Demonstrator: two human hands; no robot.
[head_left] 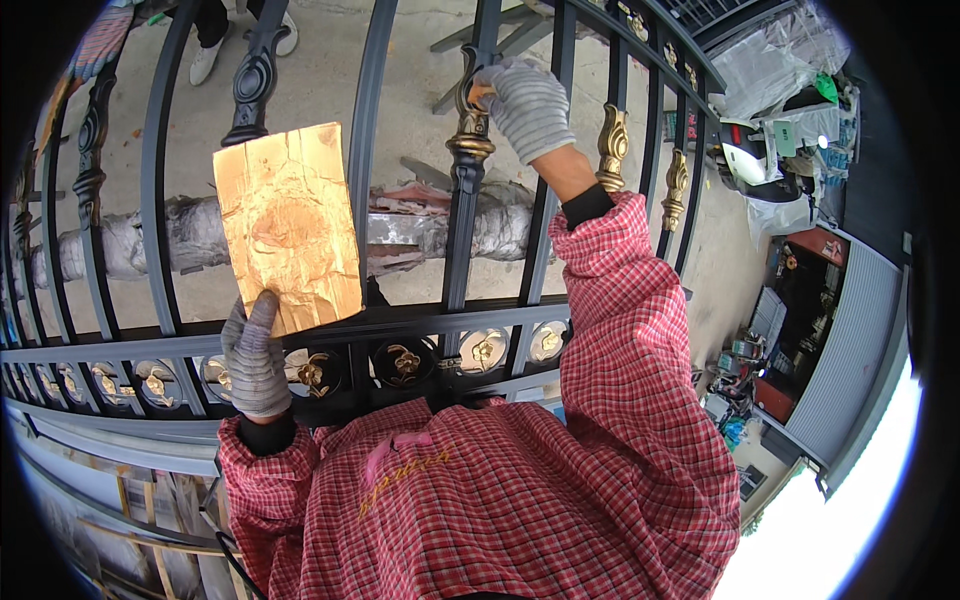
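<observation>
Your right hand (528, 105) presses a small gold scrap, I think, onto the baluster knob (470, 140) of the black iron gate (400, 325): gilding in progress. Your left hand (255, 355) pinches the gold leaf sheet (290, 225) over the gate's lower rail. Next, smooth the leaf firmly.

Dark metal railing (430, 320) spans view; vertical bars (365, 160) stand apart, open gaps between them wide enough for hand to pass. Gap left of centre blocked by gold-smeared card (290, 225), held from below by left hand (255, 355). Right hand (525, 105) closes on bar ornament (470, 140), filling that gap at top. Behind bars, wrapped pipe (180, 235) lies crosswise, barring reach-through at mid height. Lower band of rosette rings (405, 362) tight, no passage. Clutter (780, 150) crowds right side beyond railing.
</observation>
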